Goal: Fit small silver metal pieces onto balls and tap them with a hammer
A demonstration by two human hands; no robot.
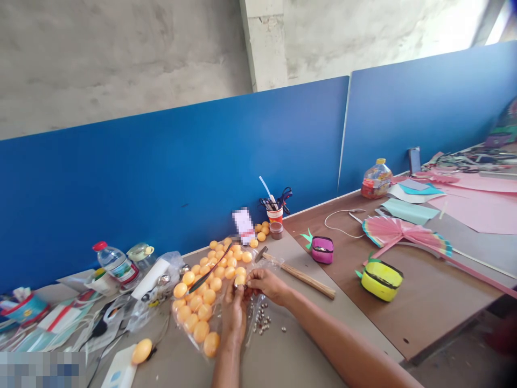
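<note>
My left hand (234,315) is closed, fingers up, around a small shiny silver piece (239,286) whose kind I cannot make out. Pinched fingers of my right hand (266,284) meet it from the right; anything between them is hidden. An orange ball (239,279) shows right at the fingertips, and I cannot tell whether it is held. Left of my hands, many orange balls (201,331) lie on clear plastic, with a dark strap (210,272) across them. Small silver beads or bells (262,322) are scattered below my right hand.
A hammer (311,280) lies beyond my right wrist. Purple (322,249) and yellow (382,280) pouches and a pink paper fan (404,234) lie rightward. A pen cup (275,215) stands near the blue partition (181,172). Bottles (117,264) and clutter fill the left side.
</note>
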